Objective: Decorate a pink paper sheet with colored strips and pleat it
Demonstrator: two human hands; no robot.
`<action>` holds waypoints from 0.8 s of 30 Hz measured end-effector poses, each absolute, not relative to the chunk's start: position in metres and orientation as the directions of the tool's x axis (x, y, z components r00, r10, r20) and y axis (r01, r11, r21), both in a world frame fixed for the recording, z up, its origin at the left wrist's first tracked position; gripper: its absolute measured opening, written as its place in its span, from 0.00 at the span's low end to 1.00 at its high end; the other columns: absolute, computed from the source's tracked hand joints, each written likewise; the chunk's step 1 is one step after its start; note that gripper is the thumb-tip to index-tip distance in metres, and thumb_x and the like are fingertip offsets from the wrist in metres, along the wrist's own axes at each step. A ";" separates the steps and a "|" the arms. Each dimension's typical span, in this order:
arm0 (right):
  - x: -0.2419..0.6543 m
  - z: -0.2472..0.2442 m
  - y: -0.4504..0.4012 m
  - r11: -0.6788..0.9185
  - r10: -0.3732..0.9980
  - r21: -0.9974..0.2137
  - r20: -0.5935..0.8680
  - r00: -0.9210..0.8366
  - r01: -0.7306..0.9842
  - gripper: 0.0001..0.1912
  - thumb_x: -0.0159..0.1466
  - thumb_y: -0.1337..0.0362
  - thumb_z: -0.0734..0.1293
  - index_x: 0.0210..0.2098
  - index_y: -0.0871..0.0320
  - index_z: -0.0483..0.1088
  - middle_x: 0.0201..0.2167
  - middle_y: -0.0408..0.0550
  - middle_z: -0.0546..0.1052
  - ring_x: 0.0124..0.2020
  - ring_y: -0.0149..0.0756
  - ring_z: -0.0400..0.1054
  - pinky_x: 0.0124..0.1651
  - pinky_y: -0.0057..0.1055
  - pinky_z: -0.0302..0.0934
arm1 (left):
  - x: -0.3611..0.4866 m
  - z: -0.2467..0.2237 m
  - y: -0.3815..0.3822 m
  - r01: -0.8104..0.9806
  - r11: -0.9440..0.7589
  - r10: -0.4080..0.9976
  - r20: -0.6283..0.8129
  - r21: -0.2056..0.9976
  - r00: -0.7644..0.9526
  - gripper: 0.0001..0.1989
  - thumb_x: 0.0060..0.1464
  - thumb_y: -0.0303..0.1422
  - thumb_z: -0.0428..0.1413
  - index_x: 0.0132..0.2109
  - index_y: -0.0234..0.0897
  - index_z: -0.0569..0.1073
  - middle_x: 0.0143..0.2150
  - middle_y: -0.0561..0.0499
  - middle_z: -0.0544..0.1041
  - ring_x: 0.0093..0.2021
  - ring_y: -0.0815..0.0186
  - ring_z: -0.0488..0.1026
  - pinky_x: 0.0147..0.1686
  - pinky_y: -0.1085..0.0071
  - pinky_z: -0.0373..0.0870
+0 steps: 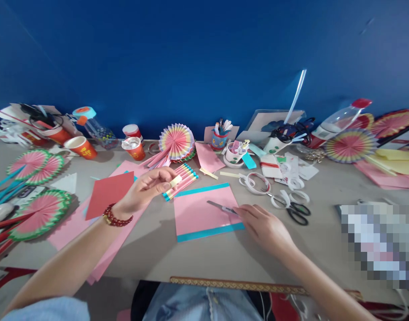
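Observation:
My left hand (154, 186) is raised over the table with thumb and fingers pinched on a small pale yellow strip (175, 181). Just beyond it lies a pleated paper piece (182, 179) in pink and yellow with blue ends. In front of me a pink sheet (204, 207) with blue bands along its far and near edges lies flat. My right hand (262, 223), at the sheet's right side, is closed round the handle of a knife (219, 206), whose blade points left above the pink sheet.
Black-handled scissors (298, 211) and rolls of white tape (258, 183) lie right of the sheet. Red and pink papers (107, 194) are at the left. Paper fans (176, 142), cups (80, 148) and a bottle (340, 122) line the back. A pixelated area covers the right.

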State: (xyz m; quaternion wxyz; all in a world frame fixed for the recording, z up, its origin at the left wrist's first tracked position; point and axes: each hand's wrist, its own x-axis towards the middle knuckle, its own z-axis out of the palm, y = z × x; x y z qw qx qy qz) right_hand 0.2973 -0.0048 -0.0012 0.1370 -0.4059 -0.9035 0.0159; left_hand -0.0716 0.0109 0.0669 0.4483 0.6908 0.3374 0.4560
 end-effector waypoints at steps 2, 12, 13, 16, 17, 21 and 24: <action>0.294 -0.001 -0.007 0.689 0.719 -0.162 0.272 -0.639 0.706 0.17 0.70 0.69 0.56 0.52 0.59 0.72 0.48 0.53 0.78 0.43 0.41 0.72 0.44 0.36 0.68 | -0.068 0.073 0.009 -0.034 -0.350 0.845 0.331 0.936 0.419 0.07 0.63 0.34 0.56 0.36 0.37 0.70 0.47 0.45 0.72 0.42 0.63 0.72 0.41 0.65 0.72; 0.293 -0.002 -0.001 0.713 0.695 -0.128 0.257 -0.671 0.689 0.18 0.68 0.71 0.57 0.53 0.60 0.72 0.48 0.53 0.79 0.43 0.43 0.71 0.43 0.38 0.68 | -0.047 0.032 -0.009 0.327 -0.129 0.754 -0.122 0.936 0.646 0.13 0.59 0.37 0.53 0.28 0.37 0.65 0.57 0.44 0.72 0.55 0.57 0.70 0.52 0.61 0.68; 0.293 -0.002 -0.001 0.719 0.688 -0.117 0.256 -0.679 0.685 0.18 0.68 0.71 0.57 0.53 0.60 0.72 0.48 0.53 0.79 0.43 0.43 0.71 0.43 0.38 0.68 | -0.046 0.024 -0.010 0.439 -0.175 0.813 -0.122 0.881 0.569 0.11 0.59 0.36 0.52 0.29 0.37 0.66 0.50 0.45 0.76 0.49 0.60 0.72 0.47 0.64 0.69; 0.293 -0.002 -0.002 0.731 0.674 -0.092 0.252 -0.694 0.676 0.18 0.68 0.72 0.57 0.53 0.61 0.73 0.47 0.53 0.79 0.42 0.43 0.71 0.43 0.38 0.68 | -0.046 0.013 -0.014 0.682 -0.257 0.907 -0.073 0.684 0.414 0.06 0.58 0.30 0.49 0.32 0.38 0.67 0.35 0.52 0.74 0.34 0.67 0.69 0.34 0.71 0.64; 0.293 -0.003 -0.002 0.729 0.676 -0.088 0.248 -0.694 0.678 0.18 0.68 0.72 0.58 0.53 0.61 0.73 0.47 0.53 0.80 0.42 0.43 0.71 0.43 0.38 0.68 | -0.046 0.012 -0.015 0.729 -0.277 0.913 -0.065 0.626 0.403 0.06 0.57 0.29 0.49 0.32 0.38 0.67 0.33 0.52 0.73 0.31 0.67 0.68 0.32 0.71 0.62; 0.293 -0.003 0.001 0.707 0.696 -0.069 0.244 -0.676 0.703 0.18 0.68 0.72 0.58 0.53 0.61 0.73 0.47 0.53 0.79 0.43 0.44 0.71 0.43 0.39 0.68 | -0.050 0.012 -0.020 0.842 -0.309 0.919 -0.087 0.442 0.384 0.07 0.59 0.29 0.49 0.32 0.39 0.69 0.31 0.52 0.74 0.31 0.64 0.70 0.30 0.70 0.60; 0.296 -0.001 0.001 0.674 0.717 -0.073 0.306 -0.626 0.735 0.17 0.69 0.70 0.57 0.53 0.61 0.72 0.47 0.54 0.79 0.44 0.45 0.71 0.45 0.41 0.67 | -0.054 0.009 -0.024 0.869 -0.274 0.939 -0.082 0.413 0.335 0.07 0.62 0.30 0.48 0.40 0.40 0.71 0.38 0.50 0.78 0.38 0.60 0.75 0.35 0.69 0.64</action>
